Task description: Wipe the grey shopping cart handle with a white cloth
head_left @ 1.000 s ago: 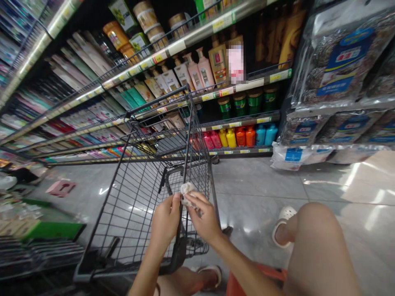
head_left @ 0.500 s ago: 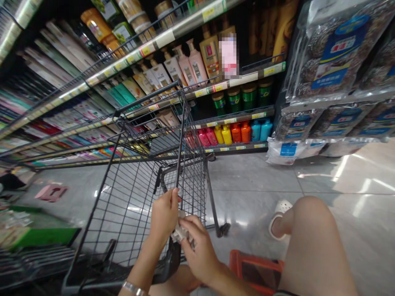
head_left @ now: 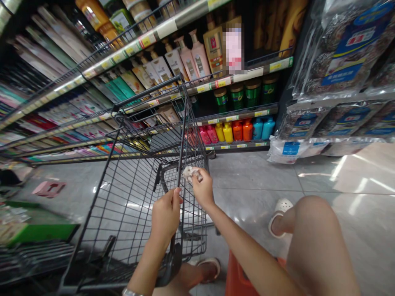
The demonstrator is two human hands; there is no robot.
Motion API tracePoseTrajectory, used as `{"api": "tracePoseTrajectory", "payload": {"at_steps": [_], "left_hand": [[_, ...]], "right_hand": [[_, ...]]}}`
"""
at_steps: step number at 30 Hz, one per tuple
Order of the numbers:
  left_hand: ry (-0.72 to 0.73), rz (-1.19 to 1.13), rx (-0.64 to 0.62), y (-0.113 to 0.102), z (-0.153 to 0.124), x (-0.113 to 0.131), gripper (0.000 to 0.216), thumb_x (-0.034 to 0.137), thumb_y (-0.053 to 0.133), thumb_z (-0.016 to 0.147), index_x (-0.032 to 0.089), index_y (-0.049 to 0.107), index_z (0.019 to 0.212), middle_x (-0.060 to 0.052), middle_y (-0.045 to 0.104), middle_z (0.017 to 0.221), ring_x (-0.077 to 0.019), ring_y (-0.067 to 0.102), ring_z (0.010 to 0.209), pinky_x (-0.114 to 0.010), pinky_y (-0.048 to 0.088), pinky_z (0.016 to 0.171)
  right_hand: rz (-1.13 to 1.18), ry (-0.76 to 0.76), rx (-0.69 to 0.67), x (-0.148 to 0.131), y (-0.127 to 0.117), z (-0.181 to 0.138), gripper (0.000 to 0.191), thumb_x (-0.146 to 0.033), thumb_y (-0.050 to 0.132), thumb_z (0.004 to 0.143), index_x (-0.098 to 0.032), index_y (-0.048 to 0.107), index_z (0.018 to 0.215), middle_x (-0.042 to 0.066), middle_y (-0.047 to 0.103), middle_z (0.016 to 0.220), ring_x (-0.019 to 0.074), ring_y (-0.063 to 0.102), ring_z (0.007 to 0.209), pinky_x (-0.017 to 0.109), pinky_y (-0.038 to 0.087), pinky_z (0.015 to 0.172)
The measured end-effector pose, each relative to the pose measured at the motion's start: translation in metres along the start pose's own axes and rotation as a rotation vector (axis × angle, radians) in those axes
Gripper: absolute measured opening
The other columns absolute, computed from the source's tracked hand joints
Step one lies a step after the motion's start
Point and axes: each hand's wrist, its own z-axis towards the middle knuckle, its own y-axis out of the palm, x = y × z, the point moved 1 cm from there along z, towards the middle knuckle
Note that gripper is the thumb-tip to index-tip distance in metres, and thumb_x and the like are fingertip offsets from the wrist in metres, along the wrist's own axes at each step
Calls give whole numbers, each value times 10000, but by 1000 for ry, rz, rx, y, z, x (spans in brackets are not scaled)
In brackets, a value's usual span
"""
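Note:
A black wire shopping cart (head_left: 123, 201) stands in front of me. My left hand (head_left: 166, 211) is closed around the cart's top side rail, its fingers wrapped over the bar. Farther along that rail, my right hand (head_left: 202, 189) pinches a crumpled whitish cloth or wipe (head_left: 191, 174). The cloth is close beside the rail; whether it touches the bar I cannot tell. Through the wires, the cart's basket shows the floor beneath.
Shelves of bottles (head_left: 160, 68) run behind the cart. Bagged steel-wool scourers (head_left: 345, 53) hang at the right. Beneath my right arm is an orange-red stool (head_left: 237, 275). A green box (head_left: 43, 234) and a pink object (head_left: 49, 189) lie at the left on the grey floor.
My right hand has moved forward along the rail with the cloth, away from my left hand. My left hand stays on the rail.

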Motion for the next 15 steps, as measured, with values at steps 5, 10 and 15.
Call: {"api": "tracePoseTrajectory", "payload": {"at_steps": [5,10,15], "left_hand": [[-43,-109,-15,2,2,0,442,455,336,872,160,665,846,-12,638,568,-145,590,515,-245,419,526],[-66,-134,-5,2,2,1,418,436,366,865,151,672,852,-9,637,564,-137,588,510,-242,427,533],[-46,-118,14,2,2,2,419,439,370,865,155,678,843,-3,626,550,-135,582,511,-238,419,532]], "right_hand": [[6,-70,-10,5,14,38,373,-79,463,747,-166,658,1053,74,657,1087,169,600,1020,292,436,951],[55,-148,-267,9,6,19,400,-61,477,759,-189,668,1087,72,574,1286,172,511,1207,321,359,1056],[67,-137,-388,8,-5,0,526,-14,489,737,-238,609,1199,41,477,1382,155,428,1289,323,318,1091]]}}
